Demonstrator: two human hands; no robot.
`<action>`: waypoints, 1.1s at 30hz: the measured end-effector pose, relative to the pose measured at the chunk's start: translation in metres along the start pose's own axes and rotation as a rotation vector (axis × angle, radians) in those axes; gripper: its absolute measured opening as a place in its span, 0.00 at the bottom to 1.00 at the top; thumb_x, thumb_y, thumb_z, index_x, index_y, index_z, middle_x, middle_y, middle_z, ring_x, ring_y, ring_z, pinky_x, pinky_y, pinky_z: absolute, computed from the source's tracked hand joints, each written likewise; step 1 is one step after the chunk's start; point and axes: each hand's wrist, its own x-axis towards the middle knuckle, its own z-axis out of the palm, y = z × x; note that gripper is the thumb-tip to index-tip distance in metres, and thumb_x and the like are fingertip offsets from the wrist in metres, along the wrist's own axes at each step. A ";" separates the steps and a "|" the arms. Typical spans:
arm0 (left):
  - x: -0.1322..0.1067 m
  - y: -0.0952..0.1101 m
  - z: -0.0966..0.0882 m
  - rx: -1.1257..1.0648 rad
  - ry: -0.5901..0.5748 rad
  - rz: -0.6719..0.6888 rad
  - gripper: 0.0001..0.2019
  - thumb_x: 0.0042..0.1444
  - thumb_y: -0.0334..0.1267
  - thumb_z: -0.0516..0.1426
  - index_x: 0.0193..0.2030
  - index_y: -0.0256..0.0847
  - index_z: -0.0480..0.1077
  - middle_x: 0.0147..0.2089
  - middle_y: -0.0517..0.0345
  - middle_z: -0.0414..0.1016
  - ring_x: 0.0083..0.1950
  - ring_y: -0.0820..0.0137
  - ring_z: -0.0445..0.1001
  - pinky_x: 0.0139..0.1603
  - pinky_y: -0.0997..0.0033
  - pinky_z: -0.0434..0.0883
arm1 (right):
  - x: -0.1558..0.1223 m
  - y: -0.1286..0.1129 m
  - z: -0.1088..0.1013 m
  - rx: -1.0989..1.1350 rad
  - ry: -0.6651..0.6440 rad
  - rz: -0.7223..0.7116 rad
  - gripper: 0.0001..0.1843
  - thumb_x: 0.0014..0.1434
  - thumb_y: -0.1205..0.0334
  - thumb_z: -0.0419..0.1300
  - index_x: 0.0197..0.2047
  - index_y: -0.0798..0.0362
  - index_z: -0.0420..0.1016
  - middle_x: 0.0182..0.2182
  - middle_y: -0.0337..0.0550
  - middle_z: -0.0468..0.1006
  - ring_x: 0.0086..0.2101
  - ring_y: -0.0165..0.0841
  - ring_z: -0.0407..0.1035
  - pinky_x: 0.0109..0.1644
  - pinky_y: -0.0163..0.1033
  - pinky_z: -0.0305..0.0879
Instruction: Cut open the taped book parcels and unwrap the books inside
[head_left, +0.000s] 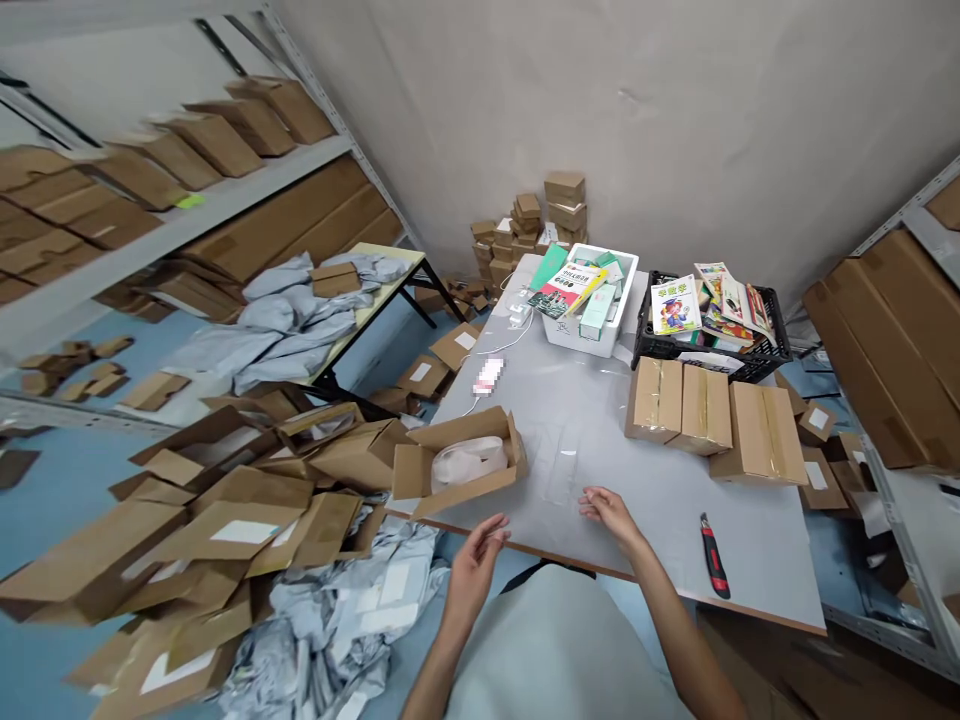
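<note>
An open cardboard box [427,495] sits at the table's left front edge with its flaps up. Inside it lies a whitish, translucent wrapped item [469,462] whose kind I cannot make out. My left hand [478,555] is just in front of the box at the table edge, fingers loosely bent and apart, holding nothing. Over the grey tabletop [600,455], my right hand [611,512] is open and bare, its fingers stretched toward the left. Clear tape strips [562,465] lie between the box and my right hand. A red and black utility knife [714,560] rests farther right.
Three closed cartons [701,410] stand on the right. Behind them are a black crate [645,345] of books and a white foam box [581,340] of books and small boxes. Opened cartons [255,530] and grey plastic bags [337,610] cover the floor at left.
</note>
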 end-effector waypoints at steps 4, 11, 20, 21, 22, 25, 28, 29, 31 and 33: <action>-0.006 -0.012 -0.033 0.015 0.115 -0.015 0.45 0.44 0.81 0.66 0.52 0.43 0.80 0.56 0.38 0.87 0.53 0.46 0.87 0.60 0.45 0.83 | 0.008 -0.020 0.014 -0.047 -0.099 -0.044 0.32 0.48 0.35 0.79 0.44 0.52 0.85 0.42 0.51 0.89 0.39 0.41 0.84 0.53 0.47 0.78; 0.021 -0.028 -0.106 0.081 0.459 0.007 0.40 0.52 0.71 0.64 0.59 0.40 0.77 0.60 0.39 0.84 0.61 0.45 0.84 0.70 0.40 0.77 | 0.014 -0.037 0.040 -0.101 -0.127 -0.095 0.30 0.53 0.37 0.78 0.48 0.53 0.85 0.44 0.51 0.89 0.40 0.40 0.84 0.53 0.46 0.79; 0.119 -0.032 -0.166 0.016 0.428 -0.191 0.38 0.63 0.49 0.67 0.75 0.36 0.62 0.73 0.32 0.73 0.74 0.51 0.74 0.74 0.48 0.73 | 0.044 -0.056 0.115 -0.294 -0.028 -0.189 0.32 0.58 0.38 0.75 0.56 0.52 0.83 0.58 0.55 0.85 0.58 0.45 0.78 0.59 0.46 0.77; 0.127 -0.032 -0.167 0.005 0.363 -0.219 0.37 0.64 0.49 0.67 0.74 0.35 0.62 0.72 0.31 0.74 0.71 0.52 0.77 0.71 0.50 0.76 | 0.047 -0.057 0.126 -0.322 0.002 -0.185 0.33 0.58 0.38 0.75 0.58 0.53 0.82 0.60 0.56 0.83 0.60 0.45 0.77 0.59 0.46 0.77; 0.135 -0.033 -0.167 -0.002 0.297 -0.237 0.36 0.65 0.49 0.67 0.73 0.34 0.64 0.70 0.31 0.76 0.67 0.53 0.81 0.67 0.52 0.79 | 0.049 -0.057 0.136 -0.348 0.033 -0.177 0.35 0.58 0.39 0.75 0.59 0.54 0.82 0.61 0.58 0.82 0.60 0.45 0.76 0.59 0.45 0.77; 0.154 -0.040 -0.165 -0.017 0.134 -0.253 0.26 0.64 0.49 0.68 0.62 0.34 0.73 0.57 0.38 0.84 0.53 0.58 0.86 0.55 0.58 0.84 | 0.055 -0.054 0.164 -0.411 0.106 -0.145 0.35 0.55 0.40 0.76 0.57 0.56 0.81 0.57 0.58 0.84 0.57 0.45 0.78 0.55 0.44 0.77; 0.165 -0.053 -0.161 -0.075 0.042 -0.256 0.17 0.64 0.49 0.68 0.47 0.36 0.77 0.44 0.44 0.86 0.45 0.57 0.87 0.50 0.57 0.85 | 0.055 -0.052 0.187 -0.467 0.156 -0.122 0.29 0.54 0.41 0.76 0.47 0.57 0.83 0.44 0.52 0.87 0.49 0.45 0.80 0.51 0.43 0.77; 0.167 -0.056 -0.161 -0.101 0.019 -0.254 0.16 0.64 0.49 0.68 0.44 0.37 0.77 0.41 0.45 0.86 0.43 0.57 0.87 0.49 0.56 0.85 | 0.052 -0.052 0.194 -0.486 0.175 -0.120 0.28 0.55 0.40 0.74 0.44 0.57 0.83 0.40 0.51 0.87 0.47 0.45 0.80 0.50 0.43 0.77; 0.169 -0.062 -0.164 -0.162 -0.014 -0.246 0.15 0.62 0.50 0.69 0.39 0.39 0.76 0.36 0.47 0.85 0.40 0.56 0.87 0.47 0.55 0.85 | 0.042 -0.052 0.208 -0.529 0.206 -0.119 0.29 0.57 0.35 0.71 0.40 0.56 0.82 0.36 0.50 0.86 0.46 0.47 0.80 0.48 0.44 0.78; 0.167 -0.065 -0.176 -0.231 -0.026 -0.233 0.17 0.59 0.52 0.71 0.37 0.40 0.76 0.33 0.49 0.84 0.38 0.57 0.87 0.45 0.56 0.85 | 0.029 -0.054 0.224 -0.576 0.208 -0.118 0.32 0.57 0.31 0.67 0.39 0.56 0.82 0.34 0.50 0.86 0.45 0.48 0.81 0.47 0.45 0.78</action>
